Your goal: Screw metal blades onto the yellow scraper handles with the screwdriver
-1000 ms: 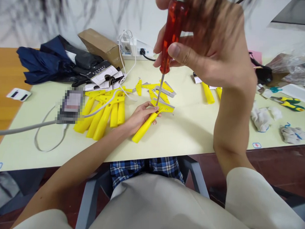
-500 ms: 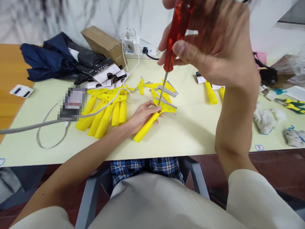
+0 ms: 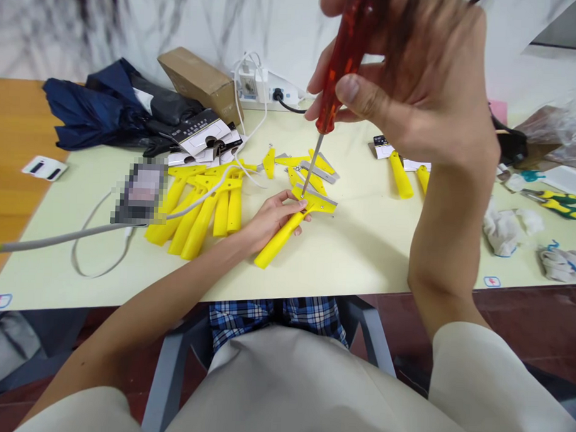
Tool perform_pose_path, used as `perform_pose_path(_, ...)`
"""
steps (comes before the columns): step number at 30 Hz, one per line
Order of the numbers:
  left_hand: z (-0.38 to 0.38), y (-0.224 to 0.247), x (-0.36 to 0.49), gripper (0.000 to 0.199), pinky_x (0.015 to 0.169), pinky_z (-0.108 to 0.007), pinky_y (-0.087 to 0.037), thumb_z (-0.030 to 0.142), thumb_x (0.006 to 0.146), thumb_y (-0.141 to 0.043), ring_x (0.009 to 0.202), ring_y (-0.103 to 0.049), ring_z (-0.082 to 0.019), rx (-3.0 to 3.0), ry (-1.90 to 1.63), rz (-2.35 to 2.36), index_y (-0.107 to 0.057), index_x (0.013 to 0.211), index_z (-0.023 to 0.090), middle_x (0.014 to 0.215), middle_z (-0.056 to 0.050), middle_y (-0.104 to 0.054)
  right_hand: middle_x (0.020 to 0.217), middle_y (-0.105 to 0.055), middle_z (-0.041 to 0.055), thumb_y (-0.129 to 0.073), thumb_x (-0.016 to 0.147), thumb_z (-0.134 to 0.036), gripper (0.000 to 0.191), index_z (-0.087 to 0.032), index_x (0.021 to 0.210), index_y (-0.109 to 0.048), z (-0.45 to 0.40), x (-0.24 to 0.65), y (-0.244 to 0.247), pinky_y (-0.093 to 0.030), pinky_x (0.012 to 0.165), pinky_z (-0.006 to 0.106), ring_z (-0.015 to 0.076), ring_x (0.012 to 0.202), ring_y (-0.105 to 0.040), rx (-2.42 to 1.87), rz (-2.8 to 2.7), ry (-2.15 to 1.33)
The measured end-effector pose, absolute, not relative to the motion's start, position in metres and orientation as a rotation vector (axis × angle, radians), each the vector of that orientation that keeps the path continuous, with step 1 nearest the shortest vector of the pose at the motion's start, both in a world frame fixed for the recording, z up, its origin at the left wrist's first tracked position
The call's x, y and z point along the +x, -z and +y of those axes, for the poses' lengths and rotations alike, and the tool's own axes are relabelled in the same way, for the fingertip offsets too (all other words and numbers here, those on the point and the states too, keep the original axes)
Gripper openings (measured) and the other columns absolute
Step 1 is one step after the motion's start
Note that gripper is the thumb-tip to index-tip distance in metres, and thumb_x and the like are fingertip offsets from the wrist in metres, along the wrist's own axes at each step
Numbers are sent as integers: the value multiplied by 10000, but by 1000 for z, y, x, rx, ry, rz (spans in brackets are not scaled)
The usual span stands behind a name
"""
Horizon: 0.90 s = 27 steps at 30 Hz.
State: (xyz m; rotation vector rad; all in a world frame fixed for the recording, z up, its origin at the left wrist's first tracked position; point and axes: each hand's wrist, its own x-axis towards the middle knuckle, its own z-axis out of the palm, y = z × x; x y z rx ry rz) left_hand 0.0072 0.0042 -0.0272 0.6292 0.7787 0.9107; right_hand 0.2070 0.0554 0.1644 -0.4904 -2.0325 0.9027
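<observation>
My left hand grips a yellow scraper just below its head, with the handle slanting toward me and a grey blade along the head's far edge. In my right hand, raised high above the table, is a screwdriver with a clear red handle. Its shaft leans down to the left, and the tip meets a screw near the left end of the scraper's head. Just behind lie loose yellow scraper heads and a metal blade. Several yellow scraper handles are heaped left of my left hand.
A phone and a grey cable lie at the left. Behind are black packaging cards, a cardboard box and a power strip. Pliers and white gloves lie at the right.
My right hand and the screwdriver's handle have shifted slightly right, so the shaft leans more. The tip stays at the screw, and my left hand keeps its hold. The whole view has shifted slightly.
</observation>
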Motion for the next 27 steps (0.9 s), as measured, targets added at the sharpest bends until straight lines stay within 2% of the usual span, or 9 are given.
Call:
perform_pose_path(3,4,28,7,424,492,-206,-546,271,856,-972,843,-775,-181,631,-914,776,-575,987,205,1025,-72,-750,1470,-568,66,-644,1129,-348,208,-218,1257,-543,55,210,-168,-726,993,457,242,1230,-752,-540,-2114,-890)
perform_pose_path(9,4,27,8,430,486,-214,-555,271,852,-972,826,-768,-174,639,-913,776,-569,985,202,1019,-66,-747,1370,-600,58,-669,1095,-311,203,-224,1236,-551,53,210,-171,-733,957,473,255,1182,-759,-516,-2094,-873)
perform_pose_path(13,4,27,8,420,473,-221,-555,265,860,-964,829,-767,-176,644,-918,772,-571,992,203,1030,-68,-748,1475,-612,28,-704,1104,-352,176,-254,1194,-589,50,210,-174,-728,1008,493,285,1265,-760,-601,-2106,-908)
perform_pose_path(18,4,27,7,449,480,-217,-546,283,838,-984,831,-772,-179,629,-927,782,-567,987,208,1026,-63,-746,1436,-615,33,-763,1069,-341,288,-218,1284,-615,59,212,-167,-747,951,481,251,1190,-778,-490,-2062,-915)
perform_pose_path(22,4,26,7,440,476,-219,-543,279,840,-980,838,-775,-181,635,-925,772,-569,981,208,1027,-61,-743,1449,-631,-15,-779,1071,-349,240,-278,1266,-658,63,215,-161,-747,961,451,228,1185,-773,-517,-1987,-918)
perform_pose_path(24,4,26,7,429,469,-224,-543,271,846,-974,835,-774,-182,635,-928,767,-573,982,206,1025,-60,-742,1463,-636,-21,-790,1076,-402,238,-294,1253,-671,63,217,-161,-736,999,454,243,1210,-770,-507,-1986,-916)
perform_pose_path(27,4,26,7,406,469,-227,-547,262,862,-959,839,-772,-184,634,-927,769,-579,992,202,1022,-64,-740,1370,-690,6,-846,1035,-456,319,-296,1247,-670,62,219,-165,-727,1021,476,294,1252,-768,-524,-1994,-876)
